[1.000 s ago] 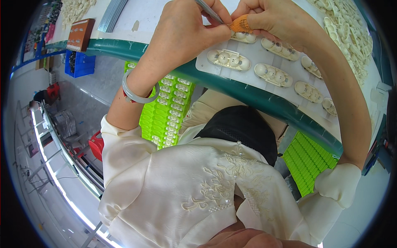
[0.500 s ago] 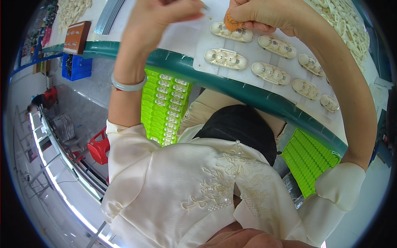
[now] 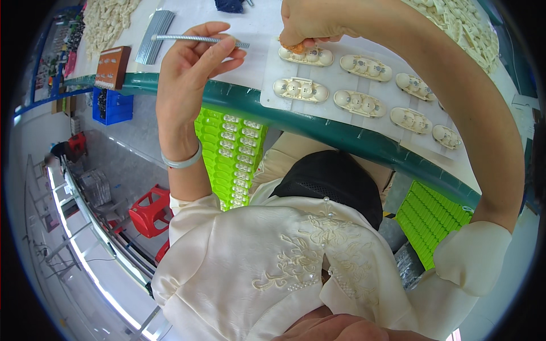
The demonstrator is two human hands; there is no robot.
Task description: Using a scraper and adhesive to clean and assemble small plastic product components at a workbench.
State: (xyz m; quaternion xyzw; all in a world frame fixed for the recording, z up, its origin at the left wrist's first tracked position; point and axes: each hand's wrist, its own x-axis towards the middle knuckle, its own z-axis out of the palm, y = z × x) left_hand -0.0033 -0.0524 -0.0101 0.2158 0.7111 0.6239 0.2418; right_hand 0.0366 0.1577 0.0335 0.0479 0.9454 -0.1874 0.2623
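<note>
My left hand [image 3: 196, 65] is raised over the table's near edge. A thin silver ribbed rod [image 3: 199, 39] is pinched between its thumb and fingers, lying crosswise. Bent over the work plate, my right hand [image 3: 310, 25] has its fingers pressed together at a cream plastic part [image 3: 314, 55] in the far row. An orange bumpy cover [image 3: 293, 48] shows at its fingertip; anything pinched there is hidden. Several similar long cream parts, such as the near-row part [image 3: 301, 90], sit in two rows on the translucent plate [image 3: 270, 102], with round domes and small grey spots.
Silver rods [image 3: 156, 37] lie side by side at the far left, near a brown block [image 3: 111, 68]. Heaps of cream parts [image 3: 460, 28] cover the back corners. Below the green table edge [image 3: 239, 99] stand lime-green trays [image 3: 213, 148], one holding cream parts. A red stool [image 3: 149, 213] stands left.
My left hand has drawn back to the left and nearer, its fingers spreading and the silver rod now plainly visible. My right hand stays at the same far-row part; the whole view has shifted slightly.
</note>
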